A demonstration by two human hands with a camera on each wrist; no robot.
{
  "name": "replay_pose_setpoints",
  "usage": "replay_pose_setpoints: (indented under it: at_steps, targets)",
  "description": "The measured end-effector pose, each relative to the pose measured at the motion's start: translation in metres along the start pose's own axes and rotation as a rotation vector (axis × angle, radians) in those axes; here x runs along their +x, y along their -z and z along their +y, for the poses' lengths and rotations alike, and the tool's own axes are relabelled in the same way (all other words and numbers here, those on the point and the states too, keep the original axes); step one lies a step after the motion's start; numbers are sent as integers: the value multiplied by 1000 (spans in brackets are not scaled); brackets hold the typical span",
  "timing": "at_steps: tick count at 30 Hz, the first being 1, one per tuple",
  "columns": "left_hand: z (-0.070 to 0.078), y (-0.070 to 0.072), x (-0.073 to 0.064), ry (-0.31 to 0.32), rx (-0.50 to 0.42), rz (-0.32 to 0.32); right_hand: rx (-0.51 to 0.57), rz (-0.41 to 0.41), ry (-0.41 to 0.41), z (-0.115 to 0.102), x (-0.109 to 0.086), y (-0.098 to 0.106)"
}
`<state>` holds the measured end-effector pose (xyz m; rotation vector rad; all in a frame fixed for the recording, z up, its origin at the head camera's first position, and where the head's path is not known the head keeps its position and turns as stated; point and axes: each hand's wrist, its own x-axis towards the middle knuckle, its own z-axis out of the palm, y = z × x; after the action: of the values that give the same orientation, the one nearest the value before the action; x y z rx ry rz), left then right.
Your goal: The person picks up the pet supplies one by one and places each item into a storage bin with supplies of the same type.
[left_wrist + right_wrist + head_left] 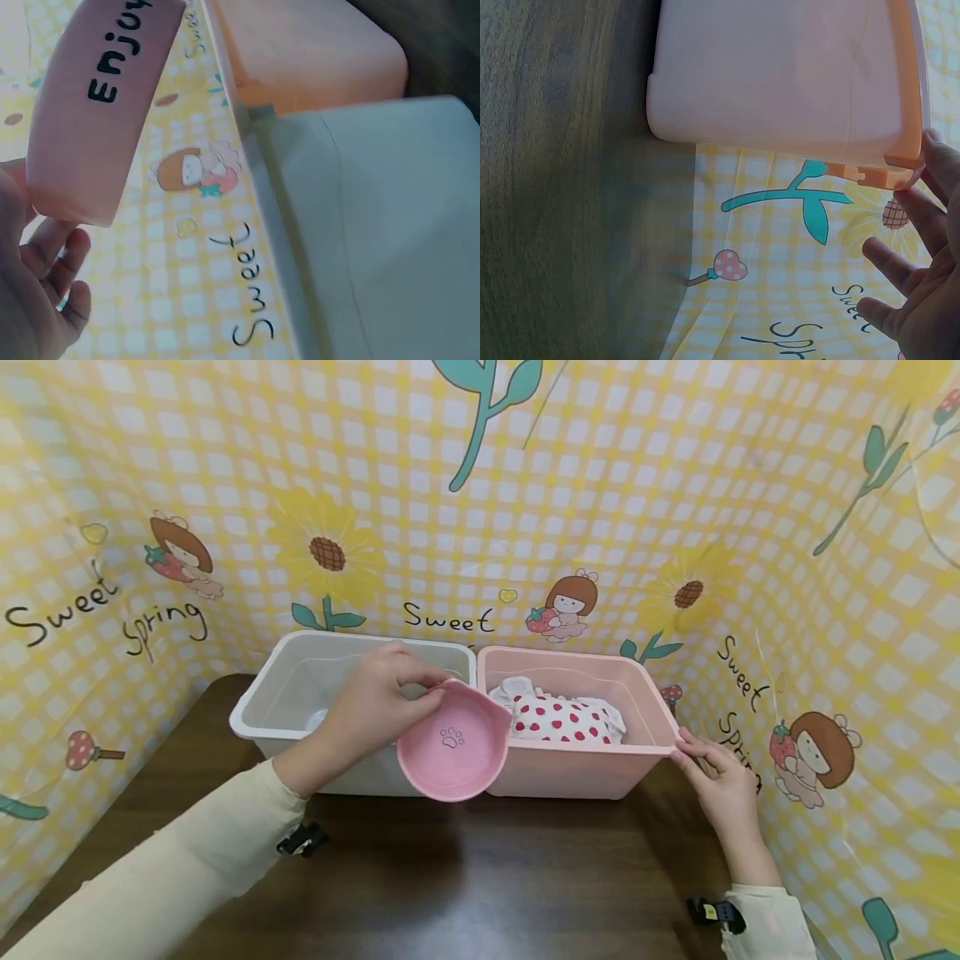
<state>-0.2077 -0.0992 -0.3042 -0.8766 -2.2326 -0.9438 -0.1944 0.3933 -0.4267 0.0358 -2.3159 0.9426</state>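
My left hand [382,693] pinches a pink pet bowl [453,752] by its rim, thumb on the inside. The bowl has a paw print on its inner bottom and is tilted up, facing me. It hangs in front of where a grey-white bin [262,685] meets a pink bin [570,768]. The outer wall of the bowl [105,112] shows the lettering "Enjoy" in the left wrist view. My right hand [723,785] grips the right front corner of the pink bin's rim between thumb and forefinger, the other fingers spread. White cloth with red strawberries [562,718] lies inside the pink bin.
Both bins stand side by side on a dark wooden table [450,877], against a yellow checked cloth backdrop [652,468] that also rises on the left and right. Something pale and round [318,720] lies in the grey-white bin, partly hidden by my left arm.
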Motion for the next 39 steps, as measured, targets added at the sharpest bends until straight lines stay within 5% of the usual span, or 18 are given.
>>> replay_pose_setpoints:
  at_steps: [9,20,30,39]
  targets:
    - [-25,17,6,-89,58,53,-4,-4,6,0,-1,1]
    - [-46,51,13,28,202,30,-15,-21,21,-1,2,0]
    - [-68,72,25,53,294,22,-25,-12,32,0,2,0]
    - [-86,86,27,213,334,-99,-22,-5,27,-1,1,2]
